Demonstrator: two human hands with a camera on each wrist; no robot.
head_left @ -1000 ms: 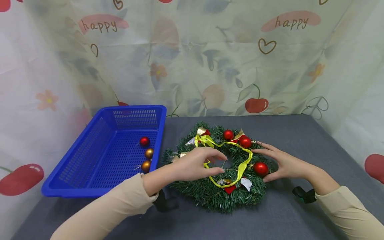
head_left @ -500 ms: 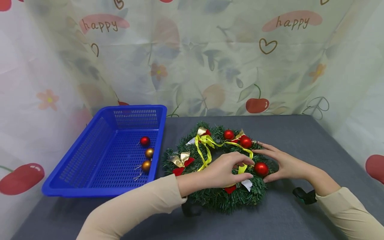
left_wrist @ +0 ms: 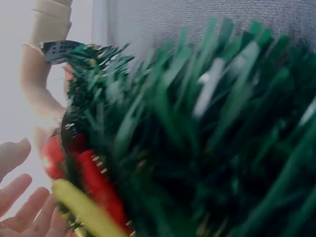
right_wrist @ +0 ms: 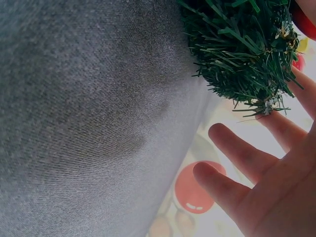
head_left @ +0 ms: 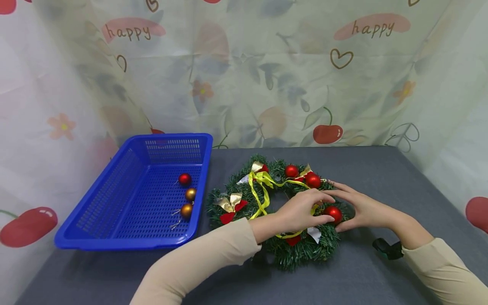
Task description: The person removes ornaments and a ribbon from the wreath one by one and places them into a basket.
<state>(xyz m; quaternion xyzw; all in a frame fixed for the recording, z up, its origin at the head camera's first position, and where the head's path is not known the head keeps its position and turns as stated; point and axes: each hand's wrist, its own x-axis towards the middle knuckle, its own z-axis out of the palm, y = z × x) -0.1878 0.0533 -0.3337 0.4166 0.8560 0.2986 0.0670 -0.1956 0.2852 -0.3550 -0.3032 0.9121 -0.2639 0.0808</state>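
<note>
A green tinsel wreath (head_left: 282, 256) lies flat, trimmed with red balls, gold and red bows and a yellow ribbon (head_left: 263, 195). My left hand (head_left: 303, 209) reaches over its middle, thumb and fingers parted, fingertips right at a red ball ornament (head_left: 334, 214) on the wreath's right side. In the left wrist view, loose fingers (left_wrist: 29, 212) show beside the yellow ribbon and a red ball. From the other side, my right hand (head_left: 367, 209) spreads along the wreath's outer edge, its thumb beside the same ball. Its fingers (right_wrist: 242, 153) are apart in the right wrist view.
At the left stands a blue plastic basket (head_left: 95, 243) with a red ball (head_left: 184, 179) and two gold balls (head_left: 186, 211) inside. Dark grey cloth (head_left: 366, 275) covers the table. A printed curtain (head_left: 244, 76) hangs behind it and along both sides.
My left hand has moved right across the wreath to the red ball, uncovering the left bow. The right hand has stayed in place at the wreath's edge.
</note>
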